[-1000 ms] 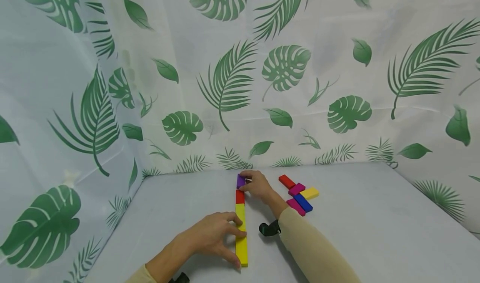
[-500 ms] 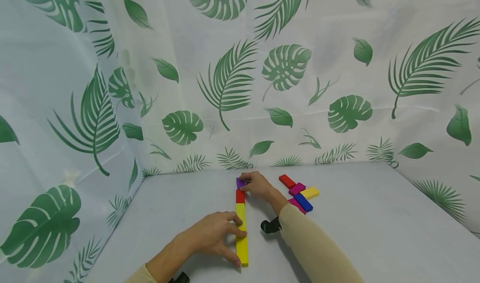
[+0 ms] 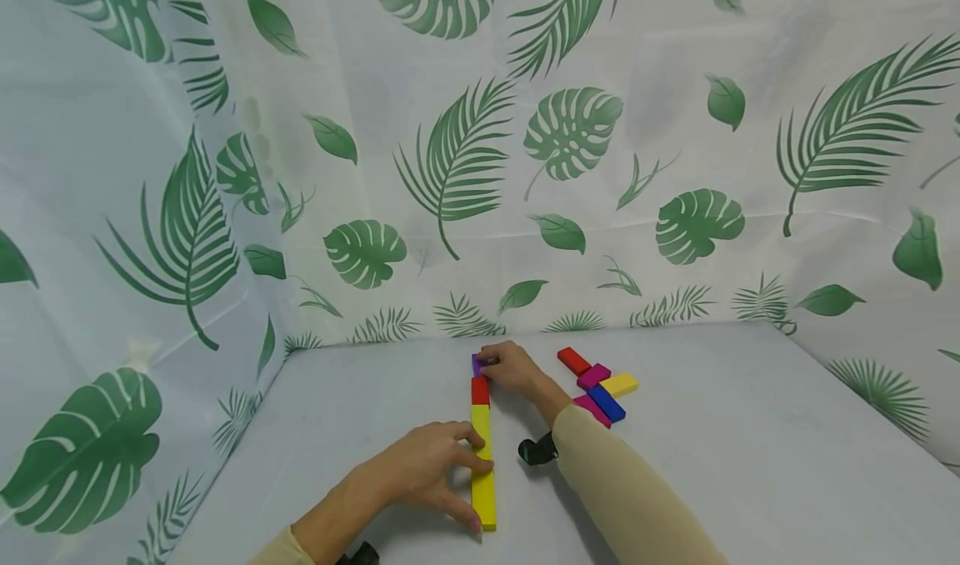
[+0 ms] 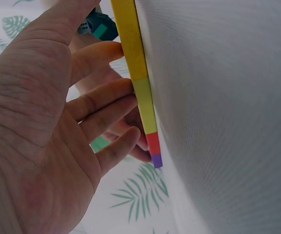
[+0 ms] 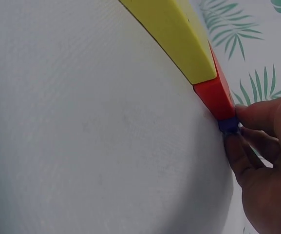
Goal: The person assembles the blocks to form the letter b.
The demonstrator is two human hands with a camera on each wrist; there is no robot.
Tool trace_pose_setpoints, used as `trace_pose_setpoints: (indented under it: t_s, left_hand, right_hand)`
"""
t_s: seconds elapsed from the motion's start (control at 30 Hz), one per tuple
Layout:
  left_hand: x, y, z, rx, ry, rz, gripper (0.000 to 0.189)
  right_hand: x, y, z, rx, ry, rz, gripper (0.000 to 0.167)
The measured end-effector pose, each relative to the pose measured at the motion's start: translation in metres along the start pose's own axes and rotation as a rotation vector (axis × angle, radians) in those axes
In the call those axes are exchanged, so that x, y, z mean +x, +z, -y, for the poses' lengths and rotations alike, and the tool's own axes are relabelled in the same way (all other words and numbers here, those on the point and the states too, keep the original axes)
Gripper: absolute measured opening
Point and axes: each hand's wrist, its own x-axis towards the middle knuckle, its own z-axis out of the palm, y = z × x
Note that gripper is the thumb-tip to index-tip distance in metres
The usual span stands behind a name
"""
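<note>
Right hand [image 3: 517, 370] pinches the purple block [image 3: 476, 365] at the far end, just beyond the red block [image 3: 480, 392], while the left hand [image 3: 423, 467], fingers loosely spread, touches the yellow blocks [image 3: 484, 498], so a sideways push from either could knock them askew.

Row of blocks [image 3: 481, 419] solid yellow, red and purple; loose cluster [image 3: 606, 403] red, magenta, yellow and blue; tabletop [image 3: 750, 448] pale grey; backdrop [image 3: 465, 65] white, printed with green fronds and leaves; sleeves [image 3: 622, 482] beige; wrist cameras [image 3: 536, 451] black.
</note>
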Motion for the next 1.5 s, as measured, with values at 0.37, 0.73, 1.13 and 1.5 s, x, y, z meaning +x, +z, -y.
trace_pose_setpoints:
  t_s: [0.37, 0.73, 1.13, 1.5]
  left_hand:
    - [0.0002, 0.0003, 0.0006, 0.001, 0.014, -0.017, 0.067]
    - [-0.0003, 0.0014, 0.001, 0.011, 0.034, -0.036, 0.067]
    - [0.0012, 0.0023, 0.0016, -0.008, -0.011, -0.003, 0.069]
    - [0.0014, 0.0029, 0.0012, -0.006, -0.003, -0.013, 0.069]
  right_hand:
    - [0.0047, 0.0041, -0.002, 0.021, 0.024, -0.027, 0.036]
    - [0.0017, 0.0055, -0.0011, 0.015, -0.011, -0.025, 0.036]
    - [-0.0006, 0.0077, -0.0034, -0.004, -0.025, -0.034, 0.036]
    - [-0.0003, 0.0072, -0.0062, -0.015, -0.055, -0.032, 0.036]
